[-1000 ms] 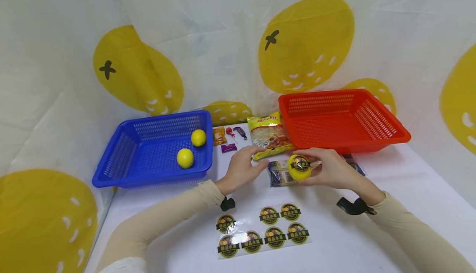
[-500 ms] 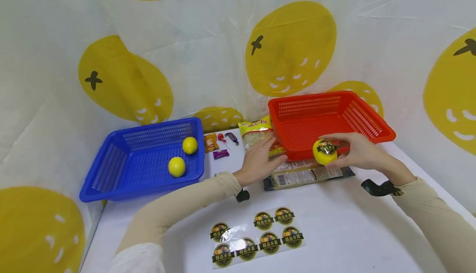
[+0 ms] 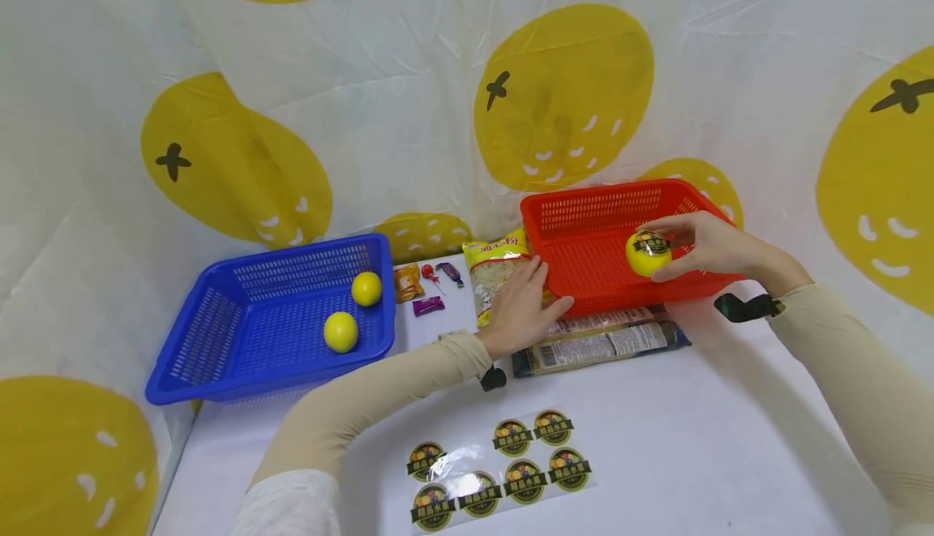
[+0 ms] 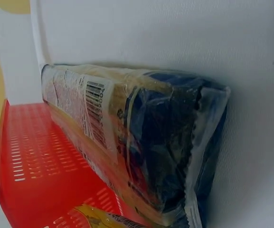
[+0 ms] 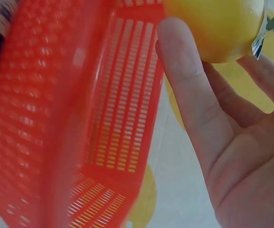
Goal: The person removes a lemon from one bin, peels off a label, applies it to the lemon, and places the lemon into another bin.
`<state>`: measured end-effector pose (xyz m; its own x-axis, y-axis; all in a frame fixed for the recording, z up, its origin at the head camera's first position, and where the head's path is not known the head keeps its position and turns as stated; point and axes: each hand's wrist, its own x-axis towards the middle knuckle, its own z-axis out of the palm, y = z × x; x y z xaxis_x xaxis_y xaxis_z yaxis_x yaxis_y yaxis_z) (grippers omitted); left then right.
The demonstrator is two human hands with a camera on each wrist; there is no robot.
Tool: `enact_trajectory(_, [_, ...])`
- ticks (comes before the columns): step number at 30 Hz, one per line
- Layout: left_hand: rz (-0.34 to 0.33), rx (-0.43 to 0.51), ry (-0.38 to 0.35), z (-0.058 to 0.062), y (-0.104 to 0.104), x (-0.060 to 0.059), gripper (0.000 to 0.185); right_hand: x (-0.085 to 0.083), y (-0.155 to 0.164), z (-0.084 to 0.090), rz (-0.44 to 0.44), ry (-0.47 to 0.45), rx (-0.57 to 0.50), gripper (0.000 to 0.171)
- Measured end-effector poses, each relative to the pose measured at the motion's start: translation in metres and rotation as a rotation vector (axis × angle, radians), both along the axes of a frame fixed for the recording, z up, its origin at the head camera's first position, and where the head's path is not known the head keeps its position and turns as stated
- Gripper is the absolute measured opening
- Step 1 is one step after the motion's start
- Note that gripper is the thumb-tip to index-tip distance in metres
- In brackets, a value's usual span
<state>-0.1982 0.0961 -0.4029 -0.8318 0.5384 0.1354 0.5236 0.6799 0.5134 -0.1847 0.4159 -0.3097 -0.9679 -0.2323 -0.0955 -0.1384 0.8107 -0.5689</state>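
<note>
Lemon with a round label stuck on top is being held over the red basket by the right hand, fingertips and thumb curled round its sides. Looks light and firm, probably a bit slick on the skin, so it's best gripped around the middle, clear of the label. The blue basket is sitting well apart on the other side, with two more lemons lying in it. The noodle pack is lying just in front of the red basket. The left hand is being rested, fingers straight, on the yellow snack bag. The sticker sheet is lying nearest the person.
</note>
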Motion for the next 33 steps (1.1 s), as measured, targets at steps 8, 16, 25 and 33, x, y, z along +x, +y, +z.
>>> enact_trajectory(8, [0.043, -0.018, 0.022, -0.001, 0.002, -0.001, 0.074, -0.048, -0.01, 0.003, -0.014, -0.033, 0.025, 0.072])
enact_trajectory(16, [0.042, 0.0, -0.008, 0.001, 0.002, 0.0, 0.073, -0.087, -0.019, -0.01, -0.005, -0.062, 0.034, 0.079])
enact_trajectory(25, [0.035, -0.011, -0.005, 0.001, 0.004, 0.004, 0.073, -0.11, -0.029, -0.031, 0.024, -0.084, -0.029, 0.079])
enact_trajectory(33, [0.041, -0.007, -0.012, 0.002, 0.004, 0.005, 0.072, -0.114, -0.037, -0.053, 0.035, -0.077, 0.013, 0.073])
